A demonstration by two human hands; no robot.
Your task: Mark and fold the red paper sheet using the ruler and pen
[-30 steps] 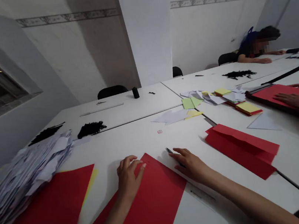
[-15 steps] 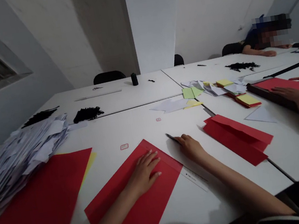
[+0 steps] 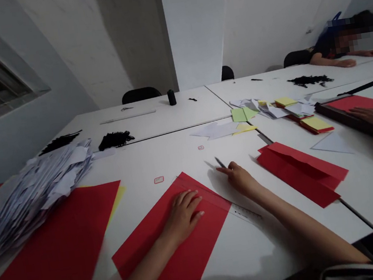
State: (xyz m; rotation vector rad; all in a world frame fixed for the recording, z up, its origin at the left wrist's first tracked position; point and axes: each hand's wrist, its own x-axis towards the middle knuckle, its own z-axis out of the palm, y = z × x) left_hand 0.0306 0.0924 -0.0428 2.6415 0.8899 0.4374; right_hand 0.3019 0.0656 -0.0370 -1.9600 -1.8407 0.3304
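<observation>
My left hand (image 3: 183,215) lies flat with fingers spread on a red sheet (image 3: 202,245) at the front centre. Across the sheet's upper right edge runs a clear ruler (image 3: 247,212), its marked end sticking out onto the white table. Just right of the sheet, my right hand (image 3: 239,176) is closed round a dark pen (image 3: 219,161), whose end points up and to the left, with a shadow beside it. A folded red paper piece (image 3: 300,173) rests on the table to the right of that hand.
A tall stack of white papers (image 3: 46,189) and a large red sheet (image 3: 59,252) fill the left. Yellow pads (image 3: 316,124) and paper scraps (image 3: 213,131) lie beyond. At right, another person's hand rests on red paper (image 3: 365,105); one more person sits at the far right.
The pen in my right hand has tilted up, its end now raised off the table. My left hand stays on the red sheet. The whole view has shifted slightly.
</observation>
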